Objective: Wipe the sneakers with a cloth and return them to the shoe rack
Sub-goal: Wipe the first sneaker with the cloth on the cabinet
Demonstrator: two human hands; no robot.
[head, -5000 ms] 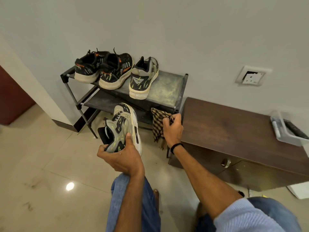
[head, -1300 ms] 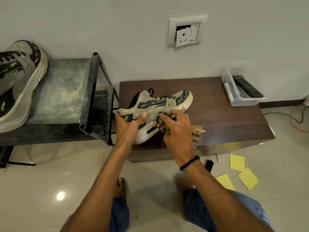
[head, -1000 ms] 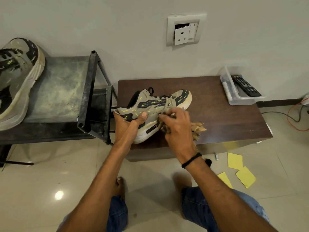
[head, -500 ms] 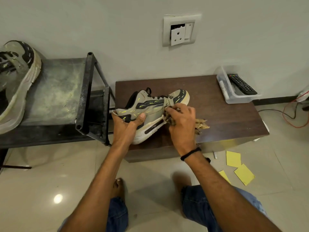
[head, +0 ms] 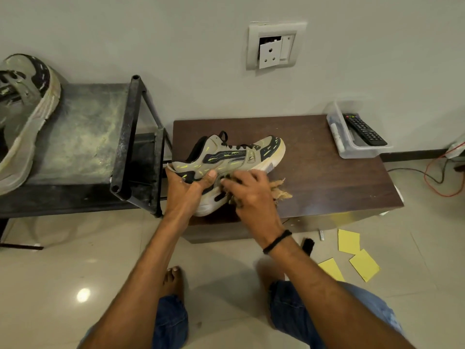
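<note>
Gripping sneaker [head: 234, 157] heel, left hand [head: 187, 183]; right hand [head: 247, 190] clutching cloth [head: 280, 190].

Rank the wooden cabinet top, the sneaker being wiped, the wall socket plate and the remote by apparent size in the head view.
1. Wooden cabinet top
2. Sneaker being wiped
3. Wall socket plate
4. Remote: close to the plate in length but far slimmer, so this last pair is less certain.
</note>
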